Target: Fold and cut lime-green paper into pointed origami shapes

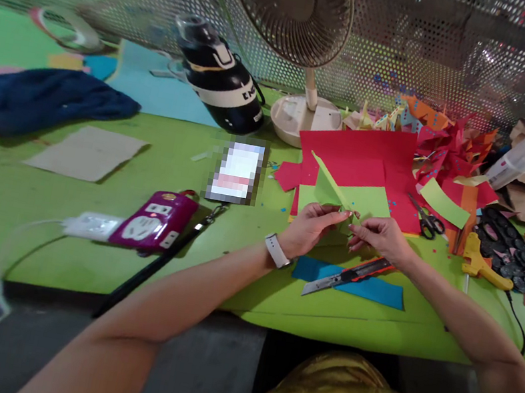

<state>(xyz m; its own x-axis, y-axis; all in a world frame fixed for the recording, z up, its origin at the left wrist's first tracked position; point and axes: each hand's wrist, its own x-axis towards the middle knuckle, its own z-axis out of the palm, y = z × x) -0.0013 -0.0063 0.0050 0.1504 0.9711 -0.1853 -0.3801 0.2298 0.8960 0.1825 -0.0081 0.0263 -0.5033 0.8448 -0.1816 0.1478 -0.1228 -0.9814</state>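
A folded light-green paper (330,181) rises at a slant from between my hands. My left hand (310,230) pinches its lower end between thumb and fingers. Close beside it, my right hand (380,237) has its fingertips pressed together at the same end of the paper; the exact grip is partly hidden. Under and behind them lie red paper (359,149) and a flat light-green sheet (376,200). Just in front of my hands, an orange and black box cutter (347,276) with its blade out rests across a blue paper strip (380,292).
To the right lie scissors (425,220), a yellow glue gun (486,266) and a black palette (507,250). Behind stand a fan (306,119), a tilted black bottle (225,91) and piled paper pieces (455,139). On the left are a phone (237,172) and a purple power bank (154,221) with a cable.
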